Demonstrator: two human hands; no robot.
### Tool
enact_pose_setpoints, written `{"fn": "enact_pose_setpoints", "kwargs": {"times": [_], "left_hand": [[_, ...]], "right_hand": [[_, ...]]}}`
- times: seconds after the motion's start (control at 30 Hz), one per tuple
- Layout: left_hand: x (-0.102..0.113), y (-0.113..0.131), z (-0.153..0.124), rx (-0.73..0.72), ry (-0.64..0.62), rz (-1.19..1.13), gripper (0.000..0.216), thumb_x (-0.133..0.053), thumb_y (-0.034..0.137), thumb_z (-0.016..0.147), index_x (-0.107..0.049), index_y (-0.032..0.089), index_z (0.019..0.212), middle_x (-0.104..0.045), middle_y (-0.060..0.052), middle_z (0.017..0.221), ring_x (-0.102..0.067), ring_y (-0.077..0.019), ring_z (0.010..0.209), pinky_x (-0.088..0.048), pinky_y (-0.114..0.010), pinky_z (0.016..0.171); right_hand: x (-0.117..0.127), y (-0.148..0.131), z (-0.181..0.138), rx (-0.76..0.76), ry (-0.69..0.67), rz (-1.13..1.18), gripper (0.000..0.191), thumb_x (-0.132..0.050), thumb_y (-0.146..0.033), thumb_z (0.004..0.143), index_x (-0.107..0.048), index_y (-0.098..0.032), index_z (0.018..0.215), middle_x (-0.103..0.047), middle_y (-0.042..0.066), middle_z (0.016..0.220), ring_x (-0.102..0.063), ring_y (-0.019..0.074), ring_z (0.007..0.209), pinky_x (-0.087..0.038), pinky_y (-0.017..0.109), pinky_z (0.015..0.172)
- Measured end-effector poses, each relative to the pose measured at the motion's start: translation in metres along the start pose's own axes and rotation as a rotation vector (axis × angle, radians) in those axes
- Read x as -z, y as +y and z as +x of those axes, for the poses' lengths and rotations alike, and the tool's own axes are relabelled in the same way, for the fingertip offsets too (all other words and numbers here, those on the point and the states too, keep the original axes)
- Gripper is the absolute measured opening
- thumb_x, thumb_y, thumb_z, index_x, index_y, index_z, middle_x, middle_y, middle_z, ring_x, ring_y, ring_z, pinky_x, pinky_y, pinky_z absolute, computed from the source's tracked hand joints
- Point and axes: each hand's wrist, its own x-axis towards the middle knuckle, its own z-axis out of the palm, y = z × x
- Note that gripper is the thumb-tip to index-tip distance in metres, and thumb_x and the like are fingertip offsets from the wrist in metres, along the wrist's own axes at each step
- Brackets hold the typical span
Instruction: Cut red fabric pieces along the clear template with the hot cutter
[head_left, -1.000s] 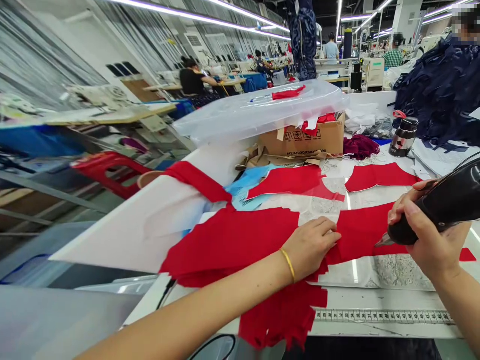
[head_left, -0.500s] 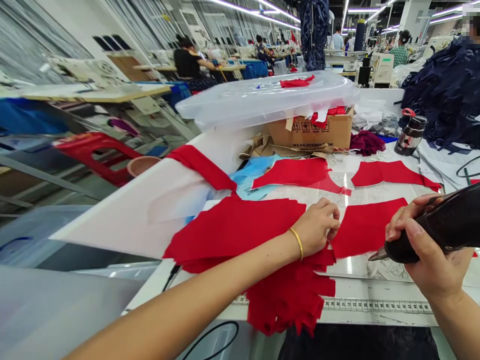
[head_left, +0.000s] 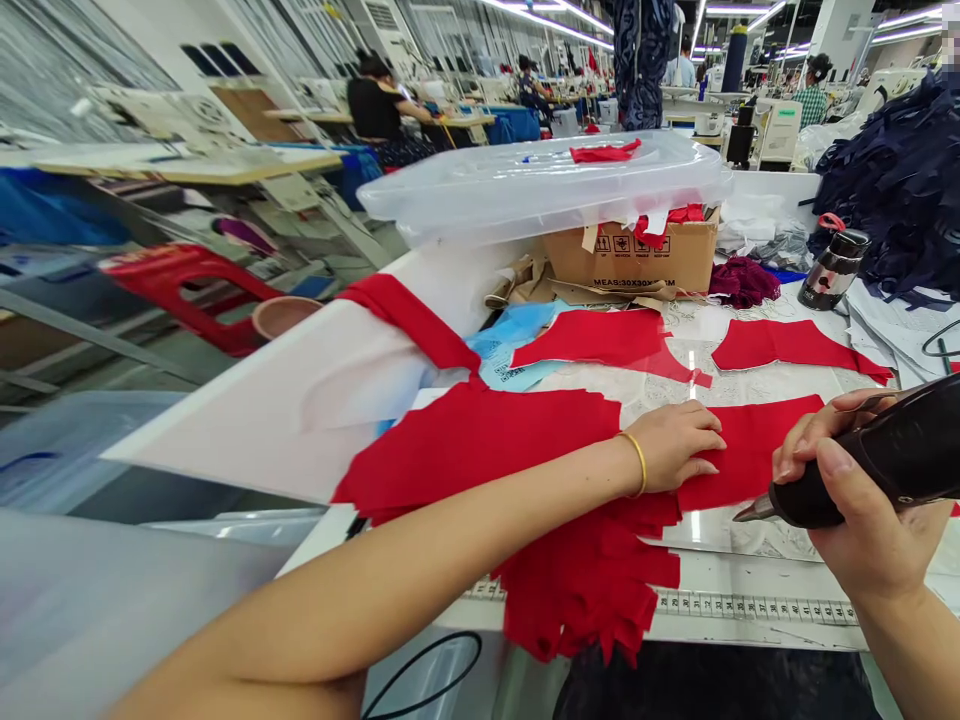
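Note:
My left hand (head_left: 681, 446), with a yellow bangle at its wrist, lies palm down with fingers stretched on the left part of a red fabric piece (head_left: 757, 440). Under my left forearm is a pile of red cut pieces (head_left: 480, 435), whose ragged strips (head_left: 577, 600) hang over the table's front edge. My right hand (head_left: 862, 510) is wrapped round a thick black handheld tool (head_left: 900, 450) with a pointed metal tip. That tip hovers near the lower right of the fabric piece, pointing left. Two more red pieces, one at the left (head_left: 600, 340) and one at the right (head_left: 795, 345), lie farther back.
A tape measure (head_left: 750, 606) runs along the table's front edge. Behind stand a cardboard box (head_left: 652, 255), a clear plastic lid (head_left: 540, 190) and a dark flask (head_left: 834, 270). Navy fabric (head_left: 892, 170) is heaped at the right. A red stool (head_left: 180, 290) stands left.
My left hand has moved right from the edge of the red pile onto the fabric piece, and its curled fingers have straightened. My right hand keeps its hold on the tool.

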Motion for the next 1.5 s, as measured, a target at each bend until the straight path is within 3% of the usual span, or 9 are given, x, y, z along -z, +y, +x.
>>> {"fn": "enact_pose_setpoints", "kwargs": {"times": [0.17,0.37,0.47,0.63,0.83,0.9,1.1,1.5], "left_hand": [[0.0,-0.004,0.007,0.006,-0.029,0.016,0.025,-0.071,0.029,0.095,-0.071,0.016,0.116,-0.069,-0.012,0.125,-0.061,-0.0279,0.119,-0.05,-0.042,0.103],[0.01,-0.001,-0.009,0.057,-0.01,0.031,0.028,-0.072,0.03,0.095,-0.068,0.017,0.118,-0.067,-0.013,0.131,-0.059,-0.026,0.123,-0.048,-0.041,0.107],[0.018,0.01,-0.025,0.095,0.005,0.062,0.026,-0.067,0.025,0.097,-0.065,0.013,0.12,-0.065,-0.016,0.131,-0.058,-0.0283,0.122,-0.049,-0.043,0.106],[0.018,0.04,-0.066,0.196,0.021,0.162,0.018,-0.048,0.015,0.101,-0.065,0.013,0.107,-0.067,-0.012,0.11,-0.058,-0.0265,0.102,-0.052,-0.042,0.095],[0.006,0.058,-0.105,0.183,-0.003,0.021,0.028,-0.05,0.002,0.08,-0.065,0.018,0.098,-0.065,-0.008,0.098,-0.056,-0.0225,0.088,-0.052,-0.035,0.083],[0.004,0.058,-0.105,0.184,-0.024,-0.013,0.03,-0.049,0.003,0.08,-0.065,0.019,0.098,-0.065,-0.007,0.095,-0.055,-0.0217,0.085,-0.052,-0.034,0.08],[0.002,0.054,-0.08,0.208,-0.028,0.109,0.055,-0.047,0.003,0.079,-0.058,0.014,0.133,-0.064,-0.01,0.099,-0.054,-0.0252,0.089,-0.053,-0.041,0.085],[0.001,0.054,-0.071,0.215,-0.103,0.267,0.056,-0.053,0.004,0.084,-0.06,0.02,0.138,-0.059,-0.01,0.097,-0.052,-0.0268,0.091,-0.051,-0.042,0.083]], "right_hand": [[-0.004,0.002,0.001,0.002,0.014,-0.005,0.027,-0.074,-0.029,0.083,-0.054,-0.025,0.101,-0.061,-0.006,0.065,-0.057,0.0133,0.053,-0.051,0.03,0.054],[-0.013,0.004,-0.002,0.004,0.004,0.032,0.026,-0.072,-0.027,0.084,-0.054,-0.026,0.103,-0.061,-0.006,0.066,-0.058,0.0142,0.054,-0.05,0.031,0.054],[-0.016,0.005,-0.002,0.017,-0.004,0.044,0.025,-0.069,-0.022,0.086,-0.053,-0.026,0.104,-0.063,-0.006,0.067,-0.058,0.0136,0.055,-0.051,0.03,0.054],[-0.015,0.005,0.0,0.035,-0.011,0.029,0.024,-0.068,-0.02,0.086,-0.053,-0.026,0.104,-0.062,-0.007,0.065,-0.058,0.0133,0.053,-0.051,0.029,0.051],[-0.015,0.005,0.002,0.035,0.024,0.01,0.024,-0.069,-0.023,0.084,-0.054,-0.025,0.102,-0.061,-0.007,0.065,-0.058,0.0138,0.052,-0.051,0.03,0.05],[-0.017,0.005,0.002,0.034,0.028,0.01,0.024,-0.069,-0.022,0.084,-0.054,-0.025,0.102,-0.061,-0.006,0.064,-0.058,0.014,0.051,-0.05,0.03,0.05],[-0.027,0.009,0.001,0.069,0.029,0.003,0.024,-0.069,-0.023,0.084,-0.054,-0.025,0.102,-0.06,-0.006,0.066,-0.059,0.0148,0.052,-0.05,0.033,0.052],[-0.022,0.011,0.006,0.089,0.054,-0.015,0.026,-0.073,-0.031,0.085,-0.055,-0.026,0.103,-0.061,-0.006,0.067,-0.059,0.015,0.053,-0.05,0.033,0.053]]}}
